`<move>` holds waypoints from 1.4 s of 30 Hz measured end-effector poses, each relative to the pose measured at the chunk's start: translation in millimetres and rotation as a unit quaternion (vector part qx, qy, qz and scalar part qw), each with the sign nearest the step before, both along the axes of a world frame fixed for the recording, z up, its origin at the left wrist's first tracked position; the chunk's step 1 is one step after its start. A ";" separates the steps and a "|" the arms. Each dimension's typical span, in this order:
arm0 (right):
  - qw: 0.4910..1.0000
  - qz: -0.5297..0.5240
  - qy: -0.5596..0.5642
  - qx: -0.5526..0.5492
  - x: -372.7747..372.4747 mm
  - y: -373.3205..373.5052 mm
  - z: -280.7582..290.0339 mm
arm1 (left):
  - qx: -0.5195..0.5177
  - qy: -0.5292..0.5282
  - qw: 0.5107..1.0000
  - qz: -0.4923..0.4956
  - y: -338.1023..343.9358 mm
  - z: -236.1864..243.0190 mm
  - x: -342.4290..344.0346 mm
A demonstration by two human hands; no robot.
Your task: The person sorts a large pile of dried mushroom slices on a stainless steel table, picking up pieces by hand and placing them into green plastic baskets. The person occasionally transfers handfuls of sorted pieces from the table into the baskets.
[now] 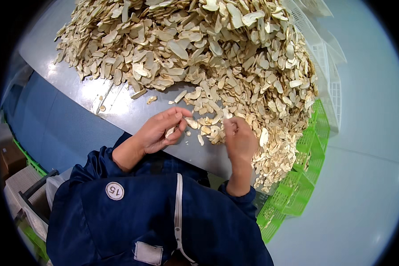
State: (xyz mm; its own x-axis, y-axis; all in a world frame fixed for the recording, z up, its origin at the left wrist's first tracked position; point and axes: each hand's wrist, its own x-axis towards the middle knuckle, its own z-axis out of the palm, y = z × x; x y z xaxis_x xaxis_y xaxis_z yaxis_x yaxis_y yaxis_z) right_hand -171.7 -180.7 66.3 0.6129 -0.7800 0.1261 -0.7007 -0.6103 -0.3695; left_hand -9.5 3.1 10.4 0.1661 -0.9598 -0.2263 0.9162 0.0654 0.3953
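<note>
A big heap of pale, cream-coloured dried slices covers much of the metal table; what they are cut from I cannot tell. My left hand is half curled above the table near the heap's front edge, with a small slice held in its fingers. To its right, my right hand is bent over the loose slices, slightly blurred, its fingers closed. A whitish slice shows at the tips of its thumb and finger. Smaller loose pieces lie between both hands.
Green plastic baskets line the table's right edge, some with bits inside. White perforated baskets stand behind them. At the lower left are a cardboard box and a ribbed grey-white item. A few crumbs lie on the table's left part.
</note>
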 end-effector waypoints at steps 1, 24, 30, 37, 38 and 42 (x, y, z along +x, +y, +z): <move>0.999 0.016 0.018 -0.042 4.5 7.3 -4.7 | -0.007 0.008 1.000 -0.009 -0.2 -0.8 3.0; 0.844 0.117 -0.213 0.478 15.5 39.0 13.5 | -0.045 0.053 0.998 -0.003 -7.7 -6.1 -1.0; 0.934 0.039 -0.190 0.300 0.5 9.1 1.5 | -0.079 0.105 0.991 -0.029 -4.8 -12.8 4.0; 0.995 -0.020 -0.057 0.083 -15.0 -8.7 1.4 | -0.023 0.109 0.993 -0.034 -1.6 -5.9 8.9; 0.997 -0.036 -0.038 0.062 -16.9 -11.9 5.6 | -0.069 0.137 0.987 -0.041 -1.6 -12.6 10.0; 1.000 -0.011 -0.009 0.006 -11.8 -16.1 9.7 | -0.086 0.154 0.984 -0.017 2.4 -16.6 14.9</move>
